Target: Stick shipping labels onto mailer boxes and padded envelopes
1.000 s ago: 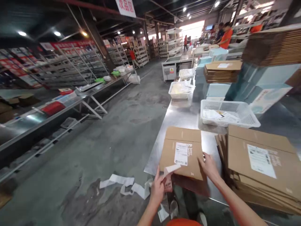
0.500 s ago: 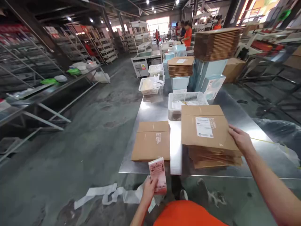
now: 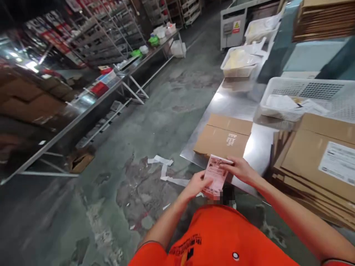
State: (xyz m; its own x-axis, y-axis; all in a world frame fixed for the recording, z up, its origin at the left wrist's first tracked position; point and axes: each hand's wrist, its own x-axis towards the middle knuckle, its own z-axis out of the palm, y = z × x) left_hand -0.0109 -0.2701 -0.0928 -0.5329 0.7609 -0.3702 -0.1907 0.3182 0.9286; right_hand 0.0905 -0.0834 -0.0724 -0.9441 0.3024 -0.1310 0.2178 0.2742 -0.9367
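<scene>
A stack of printed labels [image 3: 215,174] is in front of my chest, just off the table's near edge. My left hand [image 3: 196,184] is closed on its lower left side, thumb on top. At its upper right corner my right hand [image 3: 238,169] has its fingers closed on the labels. Just beyond lies a flat brown carton [image 3: 224,136] with white print. To the right is a pile of flattened cartons [image 3: 310,155], the top one bearing a white shipping label [image 3: 338,162].
The metal table [image 3: 238,99] also carries a white basket with papers [image 3: 302,92] and a smaller white basket [image 3: 240,68]. A long side bench [image 3: 111,88] stands left. Backing strip [image 3: 177,181] trails on the floor.
My right hand has left the labelled carton on the right pile and come over to the labels. The view has swung left and down. My left hand still holds the labels.
</scene>
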